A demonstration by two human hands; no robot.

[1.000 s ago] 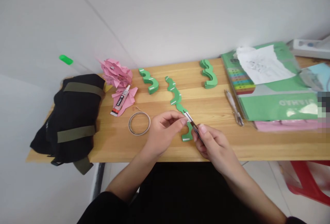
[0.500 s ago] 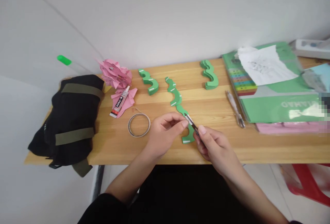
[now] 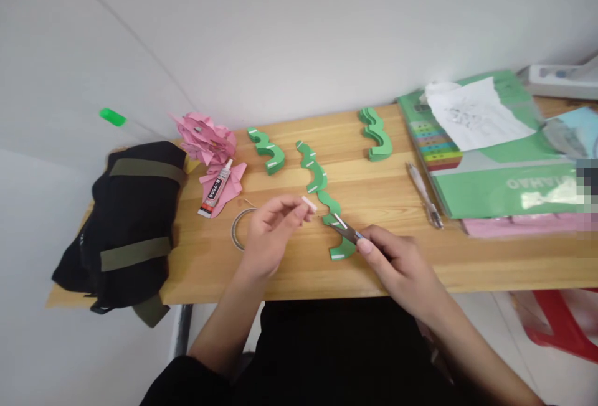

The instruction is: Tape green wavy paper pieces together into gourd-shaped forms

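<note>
my left grip [image 3: 271, 235] pinches a small white strip [image 3: 309, 204] at its fingertips, while my right grip [image 3: 397, 263] is wrapped around the dark scissors [image 3: 351, 231], whose blades point away from it, leftward over the wavy green pieces [image 3: 320, 175] that trail across the counter [image 3: 467, 269] between and ahead of both grips. beside my left grip, partly hidden by it, is the tape roll [image 3: 236, 231], with the glue tube [image 3: 215, 189] farther ahead and left; ahead and to the right of my right grip lies the pen [image 3: 424, 197].
</note>
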